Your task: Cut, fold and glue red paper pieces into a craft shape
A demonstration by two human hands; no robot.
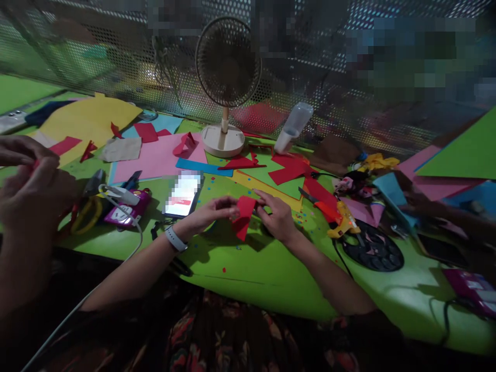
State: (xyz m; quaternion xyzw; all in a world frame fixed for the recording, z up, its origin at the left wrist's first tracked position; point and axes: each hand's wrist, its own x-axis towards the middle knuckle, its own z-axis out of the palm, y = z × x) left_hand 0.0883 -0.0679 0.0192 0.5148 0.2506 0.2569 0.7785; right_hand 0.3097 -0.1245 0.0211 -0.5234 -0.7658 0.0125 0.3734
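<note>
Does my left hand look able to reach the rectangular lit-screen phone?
Probably yes: nothing visible blocks the phone beside your left hand, though it may need to release the pointed red paper piece.

Taking the red paper (245, 214) as the clock's centre, I see a low way through towards six o'clock, where the green tabletop (256, 274) runs flat to its near edge with small paper flecks (223, 269) strewn on it. At ten the phone (184, 196) lies in the way, at nine the purple socket box (135, 209); the upright fan (228, 62) stands just short of twelve and a clear bottle (294, 126) at one. The yellow glue gun (343, 222) blocks three, with a round black tray (395, 256) just beyond, nearer four.
</note>
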